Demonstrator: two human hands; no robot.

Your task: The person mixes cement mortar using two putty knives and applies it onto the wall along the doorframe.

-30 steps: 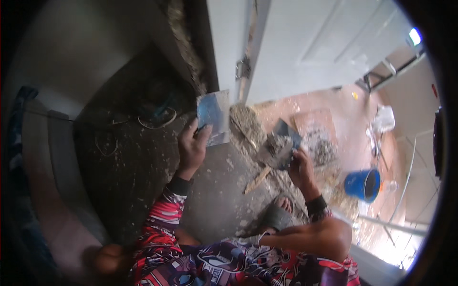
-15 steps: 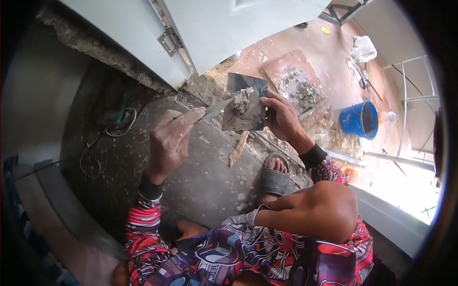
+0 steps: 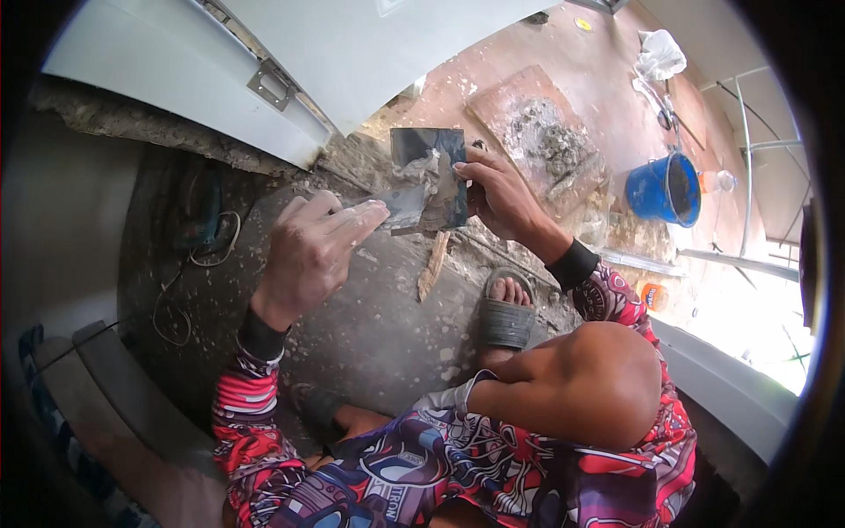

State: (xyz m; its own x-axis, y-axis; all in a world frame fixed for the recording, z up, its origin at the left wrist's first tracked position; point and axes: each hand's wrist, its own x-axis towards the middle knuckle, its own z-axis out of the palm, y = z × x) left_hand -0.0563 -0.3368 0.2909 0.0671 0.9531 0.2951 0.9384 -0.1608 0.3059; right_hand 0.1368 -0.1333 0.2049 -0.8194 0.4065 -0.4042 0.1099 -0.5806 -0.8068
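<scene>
My left hand [image 3: 310,253] is closed around a putty knife [image 3: 405,208], its handle mostly hidden by the fingers. The knife's blade lies against the face of a dark, flat, square plate [image 3: 426,139] smeared with grey mortar [image 3: 424,172]. Gripping that plate by its right edge is my right hand [image 3: 509,195], thumb on the upper face and fingers behind. The plate is held above the rough broken strip of floor by the door bottom.
A white door [image 3: 352,62] with a metal hinge stands ahead. Beyond my right hand lies a board [image 3: 502,99] with a mortar heap [image 3: 556,145]. Right of it stands a blue bucket [image 3: 650,194]. A wood strip [image 3: 433,267] lies below the plate; a corded power tool [image 3: 199,211] sits left.
The putty knife has moved lower on the plate, and the mortar lump there is now spread flatter. The plate sits slightly further left and up in view, which has itself shifted.
</scene>
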